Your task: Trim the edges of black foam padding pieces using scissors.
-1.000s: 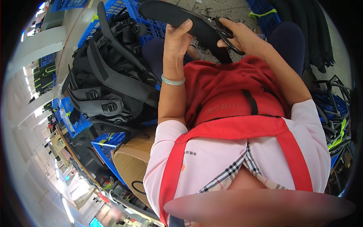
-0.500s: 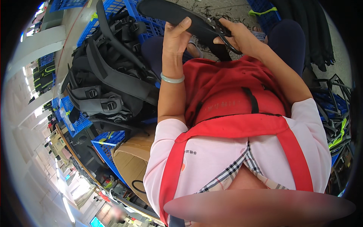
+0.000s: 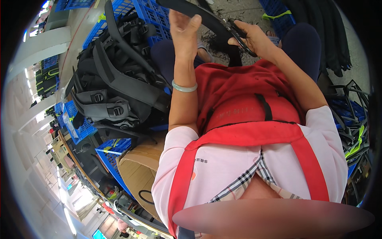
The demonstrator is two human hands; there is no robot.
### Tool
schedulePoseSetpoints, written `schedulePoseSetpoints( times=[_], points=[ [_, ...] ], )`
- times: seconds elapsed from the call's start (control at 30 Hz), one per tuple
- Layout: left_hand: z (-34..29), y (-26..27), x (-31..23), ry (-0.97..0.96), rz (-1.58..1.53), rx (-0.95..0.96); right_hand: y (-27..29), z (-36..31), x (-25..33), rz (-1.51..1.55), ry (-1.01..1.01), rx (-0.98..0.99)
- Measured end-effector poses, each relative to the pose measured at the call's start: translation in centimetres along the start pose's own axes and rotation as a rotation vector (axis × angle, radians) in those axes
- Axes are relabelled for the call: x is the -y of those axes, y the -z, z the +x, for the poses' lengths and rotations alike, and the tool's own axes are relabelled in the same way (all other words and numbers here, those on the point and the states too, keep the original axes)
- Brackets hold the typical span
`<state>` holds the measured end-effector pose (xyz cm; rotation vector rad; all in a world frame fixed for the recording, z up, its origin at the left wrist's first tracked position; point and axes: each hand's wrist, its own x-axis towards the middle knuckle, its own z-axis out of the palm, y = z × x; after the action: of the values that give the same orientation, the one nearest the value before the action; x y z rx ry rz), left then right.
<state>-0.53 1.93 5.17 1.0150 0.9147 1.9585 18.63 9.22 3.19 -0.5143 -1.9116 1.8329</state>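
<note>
A padded black shoulder strap [image 3: 211,24] stretches between my hands at the top of the view, its far end cut off by the upper edge. My left hand [image 3: 184,34] has the strap between its thumb, laid on the near edge, and its fingers, which are partly hidden and blurred. My right hand [image 3: 258,42] is closed around dark-handled scissors [image 3: 243,42] beside the strap's other end. The scissors' blades are hard to make out.
Black backpacks [image 3: 115,75] are piled at the left against blue crates [image 3: 153,20]. A cardboard box [image 3: 139,167] stands below them. Black strips [image 3: 326,44] hang at upper right, and black straps with a yellow-green band [image 3: 356,143] lie at right. Black scraps [image 3: 217,46] litter the floor.
The strap has moved up and right, with more of its far end out of view. My left hand has risen slightly and its grip looks looser. My right hand has barely moved.
</note>
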Motion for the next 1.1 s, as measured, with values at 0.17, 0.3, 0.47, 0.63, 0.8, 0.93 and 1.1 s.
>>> schedulePoseSetpoints(
  times=[0.17, 0.3, 0.47, 0.63, 0.8, 0.93, 1.1],
  points=[
    [-0.3, 0.6, -1.6, -0.095, 0.140, -0.156, 0.5, -0.1, -0.8, -0.234, -0.103, -0.031],
    [-0.2, 0.5, -3.8, -0.056, 0.160, -0.109, 0.3, 0.1, -0.7, -0.484, 0.160, -0.080],
    [-0.4, -0.1, -3.7, 0.066, 0.022, -0.051, 0.1, 0.4, -2.1, -0.203, -0.039, -0.036],
    [-1.1, -0.1, -2.9, 0.170, -0.116, -0.077, -0.6, 0.3, 0.4, -0.463, 0.149, -0.051],
    [-1.1, -0.5, -2.8, 0.189, -0.110, -0.064, -0.4, 0.1, 0.7, -0.490, 0.166, -0.055],
    [-1.2, -0.1, -2.3, 0.202, -0.130, -0.072, -0.4, 0.2, 0.5, -0.444, 0.126, -0.040],
    [-1.6, -0.1, -1.8, 0.229, -0.078, 0.006, -0.1, 0.0, 1.2, -0.414, 0.107, -0.053]
  ],
)
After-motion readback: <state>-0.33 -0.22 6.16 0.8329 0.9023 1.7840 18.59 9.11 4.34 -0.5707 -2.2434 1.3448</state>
